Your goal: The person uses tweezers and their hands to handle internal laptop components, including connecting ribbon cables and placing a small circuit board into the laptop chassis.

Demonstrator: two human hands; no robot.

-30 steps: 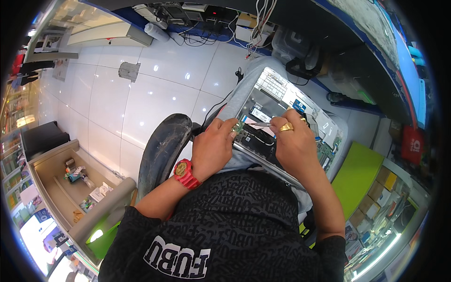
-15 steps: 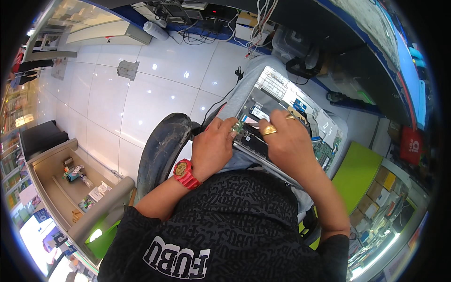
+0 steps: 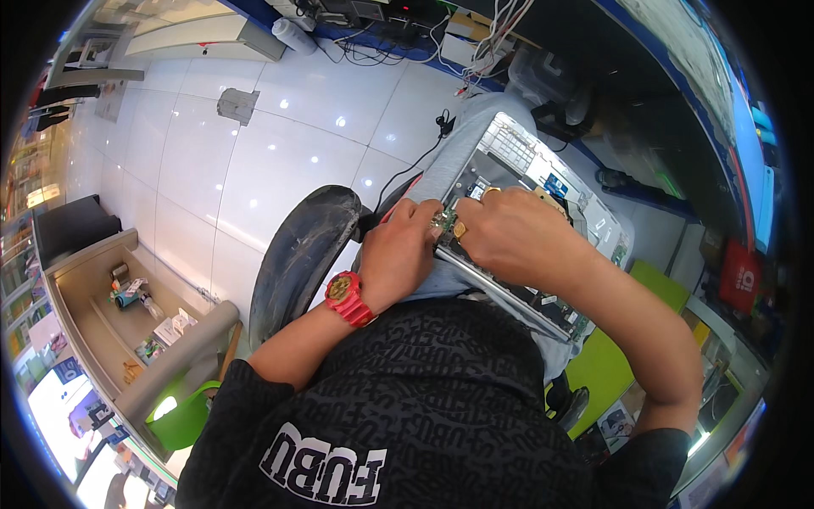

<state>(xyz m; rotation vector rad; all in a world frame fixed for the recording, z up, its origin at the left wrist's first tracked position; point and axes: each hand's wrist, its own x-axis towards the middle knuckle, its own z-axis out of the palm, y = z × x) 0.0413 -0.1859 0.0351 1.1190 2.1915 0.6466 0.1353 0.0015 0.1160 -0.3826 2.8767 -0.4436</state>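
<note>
An opened silver laptop body (image 3: pixel 551 195) rests on my lap over grey cloth, its black interior and circuit boards partly showing. My left hand (image 3: pixel 403 250), with a red watch on the wrist, pinches a small green circuit board (image 3: pixel 443 220) at the laptop's near left corner. My right hand (image 3: pixel 513 233), wearing gold rings, is closed right beside that board, its knuckles covering much of the laptop's middle. Whatever its fingertips grip is hidden under the hand.
A black cushioned seat (image 3: pixel 292 254) is left of me, a beige open drawer (image 3: pixel 93 297) beyond it. Cables (image 3: pixel 483 42), a white bottle (image 3: pixel 293 36) and plastic containers (image 3: pixel 543 76) line the dark counter's base ahead. A green panel (image 3: pixel 598 382) is at right.
My right hand has moved left, its forearm swung out rightward, and now covers the thin metal tool that showed between its fingers earlier. The view has shifted slightly.
</note>
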